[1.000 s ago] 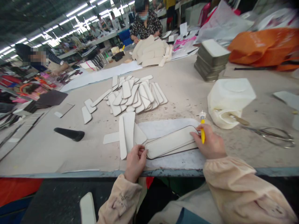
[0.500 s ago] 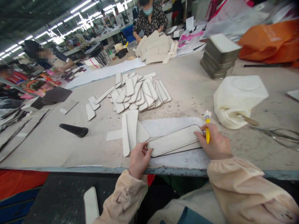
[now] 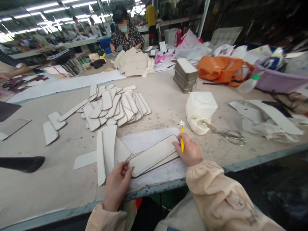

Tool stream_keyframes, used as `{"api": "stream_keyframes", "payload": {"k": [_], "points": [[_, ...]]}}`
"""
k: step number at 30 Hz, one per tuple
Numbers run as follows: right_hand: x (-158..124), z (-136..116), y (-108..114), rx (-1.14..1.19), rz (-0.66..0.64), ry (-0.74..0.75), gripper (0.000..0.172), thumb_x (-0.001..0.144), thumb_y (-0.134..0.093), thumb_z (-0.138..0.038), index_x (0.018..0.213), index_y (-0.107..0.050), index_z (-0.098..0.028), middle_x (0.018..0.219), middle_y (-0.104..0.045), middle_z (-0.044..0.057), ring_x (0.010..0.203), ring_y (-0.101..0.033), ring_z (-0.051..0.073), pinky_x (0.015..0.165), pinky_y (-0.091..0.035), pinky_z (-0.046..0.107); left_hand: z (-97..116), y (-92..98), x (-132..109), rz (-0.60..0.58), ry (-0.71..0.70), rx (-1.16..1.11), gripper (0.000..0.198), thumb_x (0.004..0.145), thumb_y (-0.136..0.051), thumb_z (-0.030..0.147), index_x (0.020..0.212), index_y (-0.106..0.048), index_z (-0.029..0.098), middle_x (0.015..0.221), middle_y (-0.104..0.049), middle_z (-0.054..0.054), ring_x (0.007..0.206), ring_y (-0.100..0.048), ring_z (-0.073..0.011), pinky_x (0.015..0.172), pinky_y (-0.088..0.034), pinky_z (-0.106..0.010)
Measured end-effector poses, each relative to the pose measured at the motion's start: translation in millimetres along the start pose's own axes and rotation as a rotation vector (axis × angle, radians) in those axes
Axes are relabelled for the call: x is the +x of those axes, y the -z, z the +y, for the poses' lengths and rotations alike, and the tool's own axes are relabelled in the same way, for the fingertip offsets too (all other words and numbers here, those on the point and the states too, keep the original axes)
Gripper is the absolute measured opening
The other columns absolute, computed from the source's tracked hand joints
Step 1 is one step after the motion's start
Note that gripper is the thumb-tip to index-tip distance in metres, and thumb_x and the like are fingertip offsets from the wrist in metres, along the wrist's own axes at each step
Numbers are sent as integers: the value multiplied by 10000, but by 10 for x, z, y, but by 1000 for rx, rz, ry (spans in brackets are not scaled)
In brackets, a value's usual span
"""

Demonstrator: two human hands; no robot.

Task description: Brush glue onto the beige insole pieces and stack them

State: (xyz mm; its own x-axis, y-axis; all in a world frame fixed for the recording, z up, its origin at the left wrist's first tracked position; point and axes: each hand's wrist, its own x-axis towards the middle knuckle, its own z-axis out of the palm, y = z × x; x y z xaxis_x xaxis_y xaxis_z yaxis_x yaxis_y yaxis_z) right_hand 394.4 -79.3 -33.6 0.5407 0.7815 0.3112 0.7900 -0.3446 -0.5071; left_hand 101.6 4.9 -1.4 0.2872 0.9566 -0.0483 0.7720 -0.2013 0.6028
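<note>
Pinched at both ends, one long pale panel point(image 3: 154, 155) lies nearly flat between the left hand point(image 3: 117, 184) and the right hand point(image 3: 190, 150); from where I stand, neither hand is spread. Largest item: the worktable point(image 3: 163, 96), on which the panel lies close to the near edge. Beyond the hands is a heap of short pale pieces point(image 3: 115, 106) with dark edges. Next in size is a white sheet point(image 3: 141, 139), showing along both long sides of the panel. To the right stands a white jug point(image 3: 202, 104), with a stick point(image 3: 209, 125) in its opening.

The panel rests over a second panel point(image 3: 169, 157), slightly turned against it. Judging by its thin, flat look, it should be light and fairly stiff, with some bend along its length; it does not look fragile. Whether the face is slippery cannot be told. Best hold: the rounded ends, by the rim.

Left hand: thumb on the near-left corner, fingers curled close; contact underneath is hidden. Right hand: thumb and forefinger press together on the opposite end. Smallest item: a yellow brush point(image 3: 182, 141), tucked into that hand's fingers, white tip pointing away from the body.
</note>
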Motion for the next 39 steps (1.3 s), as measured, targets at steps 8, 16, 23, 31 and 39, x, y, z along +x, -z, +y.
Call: {"api": "stream_keyframes", "payload": {"k": [8, 16, 23, 31, 39], "points": [[5, 6, 0, 44, -24, 6, 189, 855, -555, -294, 1014, -494, -212, 798, -680, 22, 686, -662, 201, 598, -443, 274, 36, 17, 4, -6, -21, 0, 515, 749, -544, 583, 1024, -636, 157, 707, -615, -2, 588, -598, -168, 614, -501, -312], [18, 12, 41, 26, 4, 38, 201, 846, -586, -253, 1028, -517, -201, 828, -680, 49, 724, -648, 221, 621, -478, 307, 18, 23, 31, -1, -41, 40, 527, 742, -537, 582, 1044, -659, 168, 707, -622, -3, 585, -597, -174, 602, -498, -311], [-160, -367, 21, 144, -4, 522, 76, 894, -559, -249, 959, -559, -208, 1101, -670, 93, 1149, -565, 226, 1022, -411, 398, 36, 37, 74, -8, -64, 94, 575, 727, -512, 599, 1058, -679, 161, 681, -613, 0, 573, -596, -181, 590, -490, -316], [-225, -282, -3, 96, -139, 319, 167, 873, -602, -331, 971, -554, -204, 1017, -686, 85, 1092, -602, 229, 1013, -407, 406, 34, 58, 103, -10, -119, 125, 557, 735, -509, 556, 1068, -677, 143, 654, -603, 1, 569, -587, -181, 586, -486, -319], [-42, 7, 109, 52, -98, -43, 197, 854, -589, -271, 1031, -536, -204, 844, -672, 76, 780, -640, 231, 688, -460, 317, 28, 62, 163, -27, -156, 149, 524, 731, -512, 521, 1062, -679, 151, 668, -599, -4, 572, -565, -177, 599, -490, -334]]}}
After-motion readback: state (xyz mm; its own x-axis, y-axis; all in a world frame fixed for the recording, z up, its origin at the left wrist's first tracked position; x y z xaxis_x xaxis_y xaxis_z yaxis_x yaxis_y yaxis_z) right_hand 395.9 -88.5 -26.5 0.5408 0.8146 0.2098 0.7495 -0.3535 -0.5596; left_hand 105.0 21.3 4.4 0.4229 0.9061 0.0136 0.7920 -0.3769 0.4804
